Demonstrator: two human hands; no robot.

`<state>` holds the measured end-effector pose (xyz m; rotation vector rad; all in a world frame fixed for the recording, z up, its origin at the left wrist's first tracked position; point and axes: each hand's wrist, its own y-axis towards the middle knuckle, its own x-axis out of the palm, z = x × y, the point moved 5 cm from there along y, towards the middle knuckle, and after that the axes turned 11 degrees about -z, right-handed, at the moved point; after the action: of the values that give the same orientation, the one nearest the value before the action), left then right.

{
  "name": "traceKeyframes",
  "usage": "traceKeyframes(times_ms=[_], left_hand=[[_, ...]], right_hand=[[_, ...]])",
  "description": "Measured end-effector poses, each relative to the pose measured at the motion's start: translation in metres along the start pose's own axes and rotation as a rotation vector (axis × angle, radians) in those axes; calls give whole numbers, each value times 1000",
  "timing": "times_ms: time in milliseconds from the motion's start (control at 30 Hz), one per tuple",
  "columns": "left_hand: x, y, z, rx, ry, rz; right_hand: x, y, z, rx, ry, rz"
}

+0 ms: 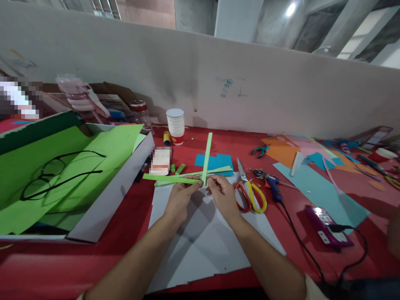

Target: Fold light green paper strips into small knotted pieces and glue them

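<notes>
Over white paper sheets (200, 250), my left hand (181, 198) pinches a bright green paper strip (167, 178) that points left. My right hand (222, 193) is closed at the lower end of a pale green paper strip (208, 152), which stands away from me. The two strips meet at a corner between my fingertips; whether they are joined there I cannot tell. Behind them lie more light green strips (221, 170) and a piece of blue paper (215, 160). Small folded green paper pieces (180, 168) sit just left of these.
Scissors (250, 196) and a blue glue gun (274, 187) with a cord lie to the right, near a purple power box (326, 225). Paper cups (175, 125) stand behind. On the left, a box (115, 196) holds green sheets and eyeglasses (46, 179). Coloured paper (281, 152) lies far right.
</notes>
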<state>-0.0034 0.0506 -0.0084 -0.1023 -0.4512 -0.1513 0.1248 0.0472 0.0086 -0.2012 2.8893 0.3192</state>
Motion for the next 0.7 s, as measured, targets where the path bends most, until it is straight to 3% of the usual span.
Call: traceKeyframes(times_ms=[367, 700], left_hand=[[-2, 1, -4, -61, -127, 43], [4, -1, -1, 52, -151, -7]], right_hand=[[12, -2, 4, 0, 176, -84], [10, -2, 4, 92, 416, -41]])
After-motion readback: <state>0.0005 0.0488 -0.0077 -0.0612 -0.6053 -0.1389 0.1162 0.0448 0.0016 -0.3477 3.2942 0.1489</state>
